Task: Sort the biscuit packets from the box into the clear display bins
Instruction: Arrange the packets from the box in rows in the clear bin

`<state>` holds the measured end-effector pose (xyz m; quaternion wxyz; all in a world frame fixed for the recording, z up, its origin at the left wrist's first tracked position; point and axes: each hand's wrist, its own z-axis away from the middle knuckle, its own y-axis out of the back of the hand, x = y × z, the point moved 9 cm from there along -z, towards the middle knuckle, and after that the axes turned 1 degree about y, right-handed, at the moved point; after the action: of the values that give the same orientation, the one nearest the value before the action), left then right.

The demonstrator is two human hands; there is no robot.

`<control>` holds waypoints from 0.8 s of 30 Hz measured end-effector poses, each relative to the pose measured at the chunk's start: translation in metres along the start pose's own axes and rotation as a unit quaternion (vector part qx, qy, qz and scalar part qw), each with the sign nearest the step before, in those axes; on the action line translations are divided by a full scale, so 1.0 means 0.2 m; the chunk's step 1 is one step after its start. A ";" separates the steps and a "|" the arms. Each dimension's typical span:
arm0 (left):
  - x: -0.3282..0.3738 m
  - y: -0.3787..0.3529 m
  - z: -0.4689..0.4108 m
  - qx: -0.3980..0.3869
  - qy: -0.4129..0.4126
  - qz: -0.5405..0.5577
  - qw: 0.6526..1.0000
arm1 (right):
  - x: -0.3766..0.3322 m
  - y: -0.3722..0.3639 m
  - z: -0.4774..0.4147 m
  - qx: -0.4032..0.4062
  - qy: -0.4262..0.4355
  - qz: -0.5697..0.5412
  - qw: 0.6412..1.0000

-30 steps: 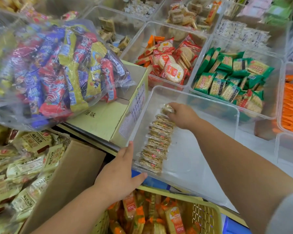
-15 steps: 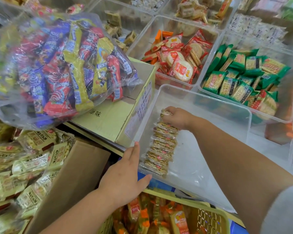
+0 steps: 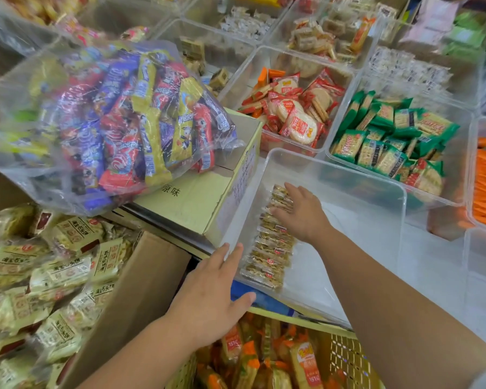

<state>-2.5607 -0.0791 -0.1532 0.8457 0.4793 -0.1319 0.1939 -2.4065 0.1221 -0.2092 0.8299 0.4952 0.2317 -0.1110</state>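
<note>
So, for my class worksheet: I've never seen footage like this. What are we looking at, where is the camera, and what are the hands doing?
There is no machine: a person wears a wide-angle camera on the head, looking down at two bare hands. The right hand lies flat on a row of small clear-wrapped biscuit packets along the left wall of a clear plastic bin. The left hand, fingers straight, touches that bin's near corner from outside. Neither grips anything. Beside it stands a brown cardboard box of pale yellow packets; behind are bins of green packets and red packets.
</note>
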 end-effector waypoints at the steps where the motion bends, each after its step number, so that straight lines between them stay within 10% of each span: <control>1: -0.01 0.02 0.04 0.013 -0.009 -0.002 1.000 | -0.01 0.02 0.06 0.018 -0.002 0.002 1.000; 8: -0.19 0.31 0.49 0.180 -0.065 0.060 0.980 | -0.46 -0.01 0.57 0.121 0.122 -0.007 0.985; 14: -0.71 0.51 0.85 0.331 0.001 0.058 0.942 | -1.09 -0.41 1.03 0.022 0.260 -0.016 0.965; 19: -1.39 0.40 0.88 0.125 0.149 0.010 0.981 | -1.43 -0.74 1.24 -0.031 0.327 0.088 0.940; 24: -1.70 0.22 0.85 -0.134 0.130 -0.108 0.976 | -1.48 -0.90 1.27 -0.053 0.290 0.174 0.940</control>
<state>-2.8895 -0.2740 -0.1714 0.9283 0.3434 0.0073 0.1424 -2.6681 -0.2007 -0.0991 0.7580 0.4942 0.3782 0.1957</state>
